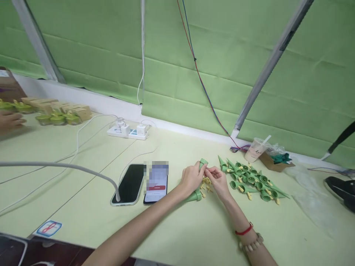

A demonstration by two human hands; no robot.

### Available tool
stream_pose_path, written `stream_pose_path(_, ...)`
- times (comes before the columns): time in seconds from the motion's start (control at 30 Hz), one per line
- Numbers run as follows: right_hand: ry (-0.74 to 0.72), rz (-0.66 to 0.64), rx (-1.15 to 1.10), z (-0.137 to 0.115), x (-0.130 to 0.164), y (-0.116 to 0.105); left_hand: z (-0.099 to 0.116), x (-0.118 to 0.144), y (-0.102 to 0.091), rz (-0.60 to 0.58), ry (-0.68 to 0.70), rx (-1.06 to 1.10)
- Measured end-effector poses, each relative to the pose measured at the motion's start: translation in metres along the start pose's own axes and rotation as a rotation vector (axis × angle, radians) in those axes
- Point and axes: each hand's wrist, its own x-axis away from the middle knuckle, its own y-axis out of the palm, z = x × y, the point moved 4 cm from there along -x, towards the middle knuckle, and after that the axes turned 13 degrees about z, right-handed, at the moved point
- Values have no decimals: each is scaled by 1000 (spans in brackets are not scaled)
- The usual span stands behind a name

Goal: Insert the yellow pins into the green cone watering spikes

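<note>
My left hand (191, 178) is closed around a green plastic cone (203, 162), whose rim sticks out above the fingers. Close against it, my right hand (218, 181) has thumb and finger pinched together; whatever is between them is too small to make out. Small yellow plastic pieces (206, 186) lie on the table beneath and between my hands. Another green cone (196, 195) lies under my left wrist, partly covered by it. To the right of my right hand spreads a pile of green cones (251, 179), several with yellow pieces attached at the side.
Two phones, one dark (130, 184) and one lit (156, 188), lie left of my arms. Behind them is a power strip (127, 133) with cables. A drink cup (255, 150) and cardboard box (273, 162) stand back right. Another person's hand (11, 121) is far left near yellow-green items (57, 119).
</note>
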Motion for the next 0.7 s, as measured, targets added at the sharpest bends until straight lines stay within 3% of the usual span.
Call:
stream_pose_path(0.17,-341,-9,246,-22,20,-1,-7,14,-8,-44,-88,102)
stream_pose_path(0.23,-260,-20,223,-24,23,0,-8,19,-13,-58,-76,113)
stream_pose_path(0.37,57,-63,47,-16,24,3,-7,24,-19,-74,-16,115)
stream_pose_path(0.47,64,-34,7,-14,24,3,-5,23,-20,-80,5,64)
stream_pose_path(0.57,-45,8,63,-16,26,3,-5,22,-21,-63,-3,8)
stream_pose_path(0.7,-386,55,246,-29,32,0,-7,21,-19,-44,-40,45)
